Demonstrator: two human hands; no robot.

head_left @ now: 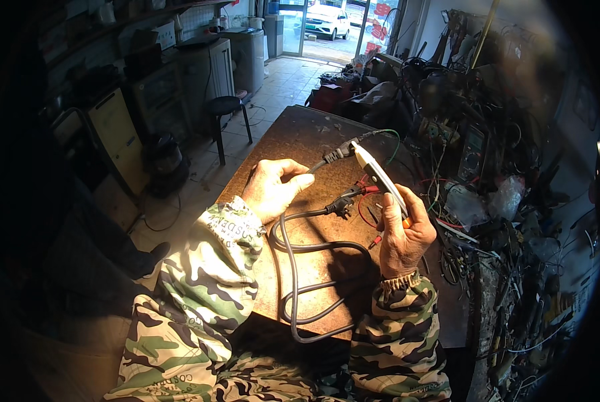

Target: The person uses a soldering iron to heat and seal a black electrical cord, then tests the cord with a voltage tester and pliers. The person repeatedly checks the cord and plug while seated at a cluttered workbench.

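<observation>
Head view: a dark-grey, round, rubbery cable [306, 248] is pinched between thumb and forefinger of the left hand [273, 189], its black moulded connector [340, 153] held just beyond the fingertips, above the worn brown tabletop [300, 134]. A slim cream-and-black pen-shaped tool [378, 175] is gripped by the right hand [406, 234], fingers wrapped around its lower end; its pale tip is held at the connector, though contact cannot be confirmed. The cable is laid in smooth loops, beside which a black pronged plug [342, 205] and a red-sleeved lead [369, 190] are seen. The right side is crowded by a tangled heap of wires and parts [511, 268], where a dark handheld meter [473, 151] is propped.
</observation>
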